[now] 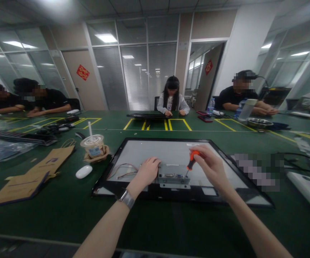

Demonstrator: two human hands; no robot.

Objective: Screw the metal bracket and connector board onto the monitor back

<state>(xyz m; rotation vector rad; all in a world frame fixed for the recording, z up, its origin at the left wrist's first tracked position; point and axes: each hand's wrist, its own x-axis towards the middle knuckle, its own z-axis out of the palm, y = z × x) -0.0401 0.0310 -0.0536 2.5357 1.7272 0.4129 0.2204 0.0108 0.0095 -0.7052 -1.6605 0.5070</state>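
A flat display panel lies face-down on the table, its pale back framed in black. Near its front edge sits a grey metal box with connector ports along the front side. My left hand is at the box's left end, fingers bent round its edge; the fingertips are partly hidden. My right hand grips an orange-and-black screwdriver. The screwdriver is tilted, its tip down at the box's right front part. Thin loose wires lie on the panel left of my left hand.
Left of the panel are a drink cup with a straw, a white mouse and brown paper bags. A white device and black cables lie at right. Several people sit around the green table; another dark panel lies opposite.
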